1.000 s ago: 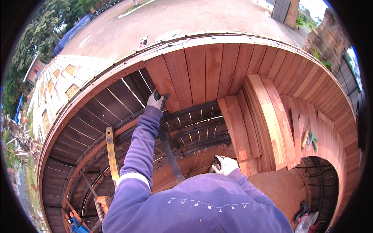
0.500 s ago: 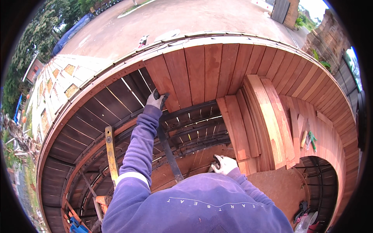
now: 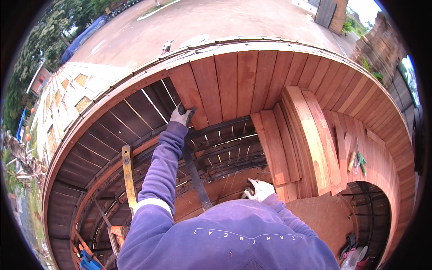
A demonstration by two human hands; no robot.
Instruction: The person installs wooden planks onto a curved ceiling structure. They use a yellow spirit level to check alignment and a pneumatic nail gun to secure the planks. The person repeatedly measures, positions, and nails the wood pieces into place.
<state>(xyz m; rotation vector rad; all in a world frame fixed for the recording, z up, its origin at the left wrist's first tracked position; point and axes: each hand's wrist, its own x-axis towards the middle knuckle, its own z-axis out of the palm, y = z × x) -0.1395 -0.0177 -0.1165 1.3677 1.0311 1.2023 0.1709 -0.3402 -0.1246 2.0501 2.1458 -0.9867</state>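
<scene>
My left hand (image 3: 181,116), in a whitish glove with dark fingertips, reaches forward to the lower end of the leftmost reddish-brown wooden plank (image 3: 184,90). Its fingers close at that plank's left edge. The plank lies in a curved row of similar planks (image 3: 245,85) running to the right along the rim. Close in front of my body, my right hand (image 3: 261,191) wears a similar glove. Its fingers are curled, and whatever they may hold is hidden. Dark metal framing (image 3: 194,173) shows below the left hand.
A stack of loose planks (image 3: 310,139) lies on the curved top at the right. Beyond it are green-handled pliers (image 3: 362,163). A yellow spirit level (image 3: 128,173) stands left of my left forearm. Open gaps show between the frame bars. Blue tools (image 3: 90,262) sit at the lower left.
</scene>
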